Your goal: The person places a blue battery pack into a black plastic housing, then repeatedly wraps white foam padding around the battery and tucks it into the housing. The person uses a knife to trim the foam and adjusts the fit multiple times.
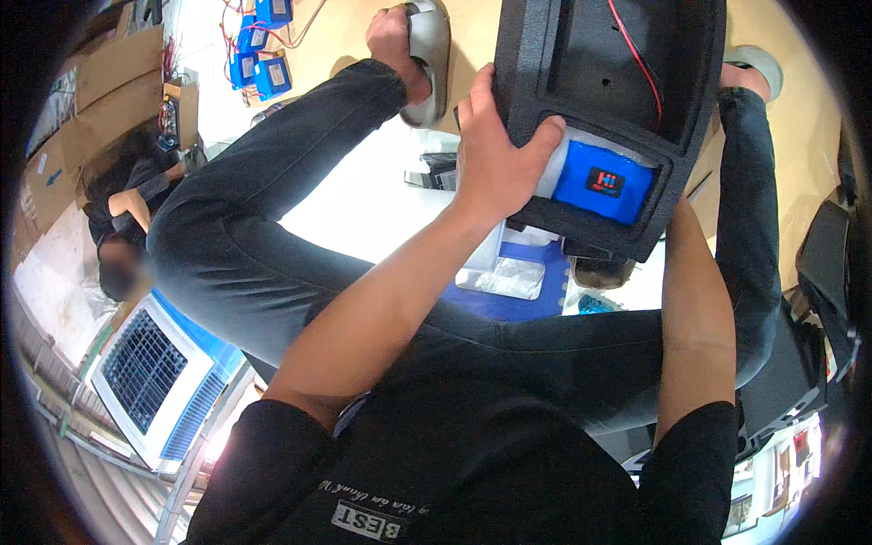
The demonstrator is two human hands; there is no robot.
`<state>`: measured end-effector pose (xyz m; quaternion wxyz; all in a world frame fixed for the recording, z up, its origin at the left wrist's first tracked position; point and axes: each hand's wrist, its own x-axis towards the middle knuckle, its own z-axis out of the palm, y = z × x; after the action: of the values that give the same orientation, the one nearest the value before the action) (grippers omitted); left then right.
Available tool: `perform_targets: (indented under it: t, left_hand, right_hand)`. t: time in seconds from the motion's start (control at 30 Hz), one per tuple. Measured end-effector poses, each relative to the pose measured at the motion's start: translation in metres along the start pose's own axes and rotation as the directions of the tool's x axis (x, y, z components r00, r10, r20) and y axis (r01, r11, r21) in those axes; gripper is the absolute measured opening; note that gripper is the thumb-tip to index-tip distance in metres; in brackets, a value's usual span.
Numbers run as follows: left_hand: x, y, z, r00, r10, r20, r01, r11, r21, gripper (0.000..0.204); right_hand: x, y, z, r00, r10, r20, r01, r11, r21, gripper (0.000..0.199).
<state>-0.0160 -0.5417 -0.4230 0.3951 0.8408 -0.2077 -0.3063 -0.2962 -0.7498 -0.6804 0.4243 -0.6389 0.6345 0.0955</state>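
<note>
A long black open-topped case (520,86) is held up in front of me, tilted. My left hand (504,150) grips its left wall, thumb over the rim by the lower compartment and fingers along the outside. In that compartment sits a blue battery pack (586,195) with a small dark label, with whitish padding beside it. A red wire (643,59) runs through the deeper upper compartment. My right forearm (695,300) reaches up behind the case's right side, which hides the right hand and its fingers.
Several blue battery packs (271,74) with red wires lie at the upper left. A blue plastic stool (518,304) stands between my legs. Another person (127,213) sits at the left, near cardboard boxes (113,77) and a blue-white air cooler (150,372). Black cases (781,381) stand at the right.
</note>
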Motion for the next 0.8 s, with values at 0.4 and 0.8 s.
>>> perform_targets:
  t: [0.4, 0.8]
  left_hand:
    - [0.001, -0.005, 0.001, 0.999, 0.036, 0.006, -0.036, 0.999, 0.023, 0.09]
    - [0.012, -0.02, -0.001, 0.998, -0.057, -0.013, 0.055, 0.992, -0.116, 0.07]
  right_hand:
    - [0.01, -0.003, 0.003, 1.0, 0.022, -0.006, -0.022, 0.997, 0.07, 0.042]
    - [0.015, 0.001, 0.007, 1.0, 0.028, -0.004, -0.027, 0.992, 0.121, 0.043]
